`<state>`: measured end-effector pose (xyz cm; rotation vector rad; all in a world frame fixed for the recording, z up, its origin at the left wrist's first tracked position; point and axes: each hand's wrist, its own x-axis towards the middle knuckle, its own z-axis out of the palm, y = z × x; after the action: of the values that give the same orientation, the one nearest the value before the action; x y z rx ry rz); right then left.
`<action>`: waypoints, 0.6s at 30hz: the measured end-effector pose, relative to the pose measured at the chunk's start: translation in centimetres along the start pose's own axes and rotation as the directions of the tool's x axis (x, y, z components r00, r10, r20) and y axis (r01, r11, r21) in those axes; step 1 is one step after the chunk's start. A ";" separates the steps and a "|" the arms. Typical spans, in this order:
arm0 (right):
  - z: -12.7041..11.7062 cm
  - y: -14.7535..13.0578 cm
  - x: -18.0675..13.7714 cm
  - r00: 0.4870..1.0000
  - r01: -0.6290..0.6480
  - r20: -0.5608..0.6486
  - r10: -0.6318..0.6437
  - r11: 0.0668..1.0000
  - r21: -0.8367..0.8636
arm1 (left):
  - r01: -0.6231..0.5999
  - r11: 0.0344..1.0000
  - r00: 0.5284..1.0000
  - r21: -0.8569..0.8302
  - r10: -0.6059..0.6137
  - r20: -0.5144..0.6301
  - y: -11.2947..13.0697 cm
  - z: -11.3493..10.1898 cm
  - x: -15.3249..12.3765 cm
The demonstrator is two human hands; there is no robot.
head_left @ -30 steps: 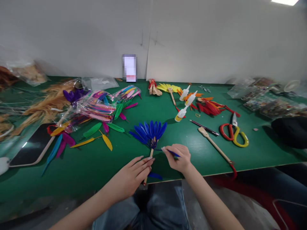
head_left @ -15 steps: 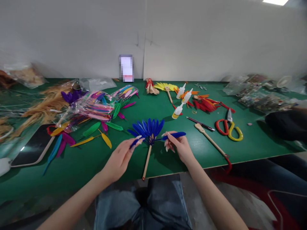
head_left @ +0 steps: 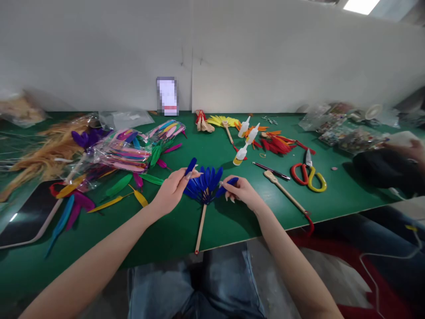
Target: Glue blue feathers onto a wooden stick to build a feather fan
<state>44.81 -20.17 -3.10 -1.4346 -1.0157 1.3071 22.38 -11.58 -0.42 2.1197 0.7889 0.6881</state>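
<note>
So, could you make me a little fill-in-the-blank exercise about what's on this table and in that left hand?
1. The feather held in the left hand is coloured ____.
2. The scissors have one yellow handle and another that is ____.
3. You can count ____ white bottles with pointed tips.
4. The table top under all these things is coloured ____.

Missing words: blue; red; three; green.
</note>
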 end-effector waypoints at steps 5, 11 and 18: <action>-0.4 0.3 0.5 0.999 -0.034 -0.022 0.034 0.999 -0.015 | -0.095 0.987 0.995 0.127 0.098 -0.021 -1.4 0.4 -1.1; -1.3 -0.9 2.1 0.992 -0.044 0.112 0.051 0.997 -0.067 | -0.206 0.951 0.977 0.231 0.214 -0.011 -2.1 0.8 -1.0; -1.7 -0.5 2.4 0.995 0.013 0.104 -0.007 0.999 -0.052 | -0.090 0.987 0.994 0.135 0.098 -0.053 -1.3 1.0 -1.3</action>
<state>46.73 -17.93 -3.13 -1.4109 -1.1321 1.3687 21.77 -12.25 -2.30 2.2774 0.7899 0.7707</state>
